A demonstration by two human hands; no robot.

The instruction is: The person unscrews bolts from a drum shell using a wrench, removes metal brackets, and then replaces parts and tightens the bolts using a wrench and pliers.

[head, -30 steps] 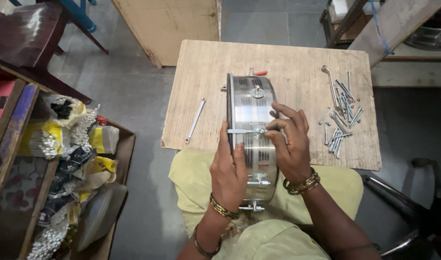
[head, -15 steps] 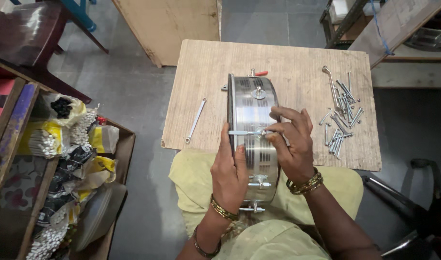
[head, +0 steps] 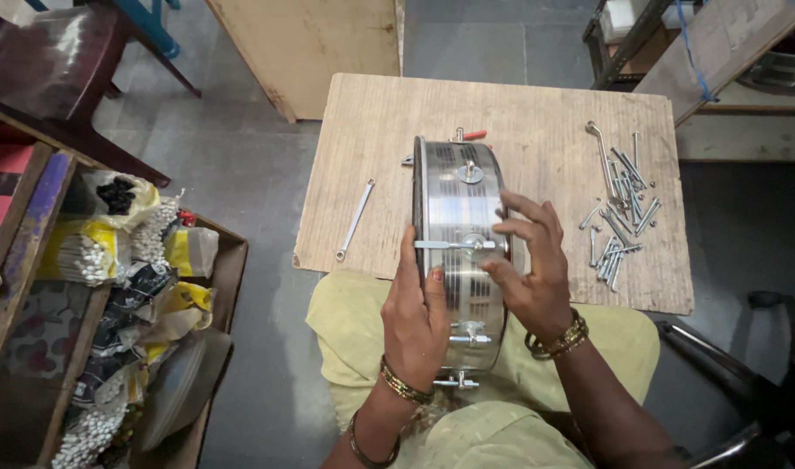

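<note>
The metal drum (head: pixel 458 260) stands on edge between lap and wooden board (head: pixel 519 113). The left hand (head: pixel 417 317) lies flat against its rim; the right hand (head: pixel 529 269) pinches a rod (head: pixel 445 246) across its shell. The drum's lower edge is hidden.

Left hand (head: pixel 417 313): lying flat, fingers extending forward together, palm pressing inward.
Right hand (head: pixel 529 265): curling, fingers (head: pixel 519 227) spreading leftward, thumb pinching toward them.
Wrists: both wearing bangles, forearms angling in from below.
</note>
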